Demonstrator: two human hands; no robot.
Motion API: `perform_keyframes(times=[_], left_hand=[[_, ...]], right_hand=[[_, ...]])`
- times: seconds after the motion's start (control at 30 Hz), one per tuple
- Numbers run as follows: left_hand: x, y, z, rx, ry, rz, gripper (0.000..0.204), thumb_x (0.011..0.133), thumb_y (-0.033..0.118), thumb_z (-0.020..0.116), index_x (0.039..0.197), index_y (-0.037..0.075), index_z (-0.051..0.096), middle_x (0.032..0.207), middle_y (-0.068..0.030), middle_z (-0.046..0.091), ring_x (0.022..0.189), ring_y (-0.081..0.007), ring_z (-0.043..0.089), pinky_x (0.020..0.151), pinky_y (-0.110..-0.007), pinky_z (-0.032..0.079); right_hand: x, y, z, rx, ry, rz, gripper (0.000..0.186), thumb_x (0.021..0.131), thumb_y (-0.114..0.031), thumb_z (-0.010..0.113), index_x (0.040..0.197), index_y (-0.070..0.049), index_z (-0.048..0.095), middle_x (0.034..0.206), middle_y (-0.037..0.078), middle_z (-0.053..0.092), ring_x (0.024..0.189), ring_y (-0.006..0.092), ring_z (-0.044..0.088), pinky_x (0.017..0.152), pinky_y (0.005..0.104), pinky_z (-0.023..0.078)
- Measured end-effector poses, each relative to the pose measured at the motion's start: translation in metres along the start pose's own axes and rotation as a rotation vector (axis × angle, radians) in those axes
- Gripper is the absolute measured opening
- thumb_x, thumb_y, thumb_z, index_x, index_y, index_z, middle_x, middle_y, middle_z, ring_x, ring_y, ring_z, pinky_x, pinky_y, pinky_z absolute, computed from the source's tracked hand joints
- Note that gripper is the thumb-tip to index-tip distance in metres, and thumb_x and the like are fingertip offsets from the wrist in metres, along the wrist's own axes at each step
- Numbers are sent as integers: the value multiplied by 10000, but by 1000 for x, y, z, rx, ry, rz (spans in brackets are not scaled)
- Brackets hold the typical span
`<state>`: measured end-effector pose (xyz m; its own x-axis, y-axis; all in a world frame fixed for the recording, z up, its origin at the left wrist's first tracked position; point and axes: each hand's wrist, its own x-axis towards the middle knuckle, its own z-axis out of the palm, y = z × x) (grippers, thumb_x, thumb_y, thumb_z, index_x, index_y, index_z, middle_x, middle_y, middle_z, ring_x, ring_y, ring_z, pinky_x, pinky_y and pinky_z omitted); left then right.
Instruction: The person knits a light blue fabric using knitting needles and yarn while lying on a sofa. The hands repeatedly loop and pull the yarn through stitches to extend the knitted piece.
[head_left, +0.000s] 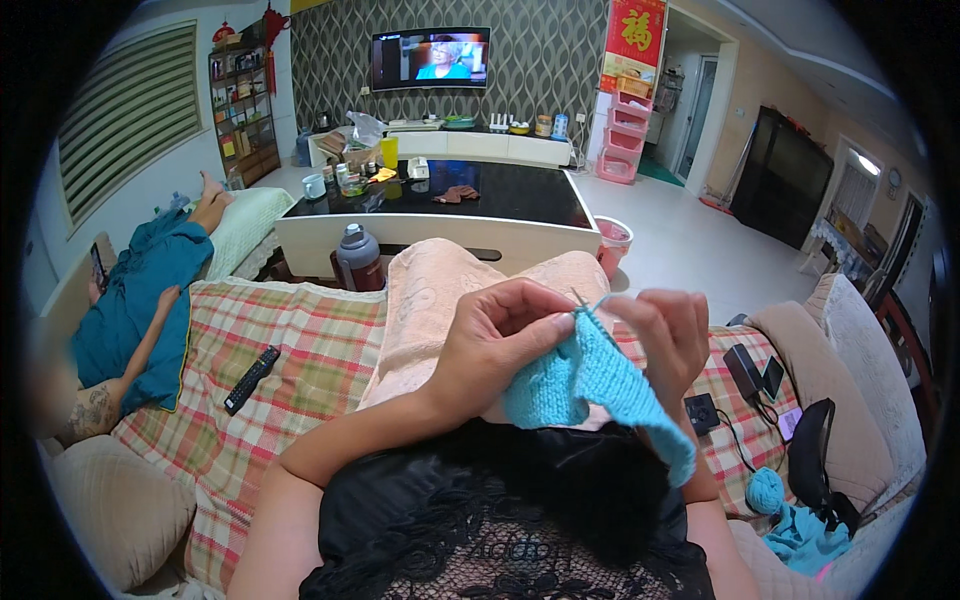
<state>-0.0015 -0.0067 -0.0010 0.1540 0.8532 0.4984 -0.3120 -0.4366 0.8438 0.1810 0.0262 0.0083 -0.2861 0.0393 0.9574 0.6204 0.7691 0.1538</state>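
Observation:
A piece of turquoise knitting (628,385) hangs in front of me above my lap, its lower end drooping to the right. My left hand (500,345) is closed on its upper edge, thumb and fingers pinching the work beside a thin knitting needle (578,298). On the other side, my right hand (668,338) has its fingers curled and is slightly blurred. A turquoise strand loops from the needle tip to its fingers, which are closed on the yarn. The knitting covers part of the right hand and wrist.
A turquoise yarn ball (765,490) lies at my right beside a black pouch (812,455) and cables. On the plaid sofa cover to my left is a remote control (252,380). Another person reclines at far left. Ahead stand a flask (360,258) and a black-topped table (530,195).

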Motion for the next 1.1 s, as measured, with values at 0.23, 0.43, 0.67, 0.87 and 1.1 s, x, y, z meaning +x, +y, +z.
perform_keyframes(times=[0.23,0.43,0.67,0.87,1.1], left_hand=[[2,2,2,39,-27,0,171,849,82,622,995,-8,616,910,-74,650,816,-100,610,774,-238,501],[1,4,-1,34,55,37,177,856,112,625,997,6,611,899,-57,641,808,-85,596,768,-230,495],[3,6,0,0,67,53,195,862,121,621,1024,15,612,909,-50,639,807,-76,589,757,-217,492],[2,7,-2,-17,53,20,197,852,111,624,1024,14,624,933,-63,642,828,-81,588,766,-224,491],[-3,9,-3,114,-74,-26,220,834,98,635,1035,12,656,987,-94,649,868,-107,605,793,-245,494]], right_hand=[[14,-2,14,476,-260,267,319,711,-174,722,982,-61,598,928,115,571,894,259,575,685,323,479],[-2,9,8,160,36,-13,376,607,-314,798,924,-140,696,805,2,555,718,135,504,572,253,416],[-1,6,-2,108,28,-86,374,613,-349,778,935,-171,716,749,-37,543,660,101,462,555,244,390],[-3,14,0,229,-9,-69,352,605,-347,777,904,-176,703,787,-35,532,687,105,479,590,244,407],[0,9,4,286,26,-34,329,637,-387,757,856,-162,661,790,-21,510,732,126,486,605,267,417]])
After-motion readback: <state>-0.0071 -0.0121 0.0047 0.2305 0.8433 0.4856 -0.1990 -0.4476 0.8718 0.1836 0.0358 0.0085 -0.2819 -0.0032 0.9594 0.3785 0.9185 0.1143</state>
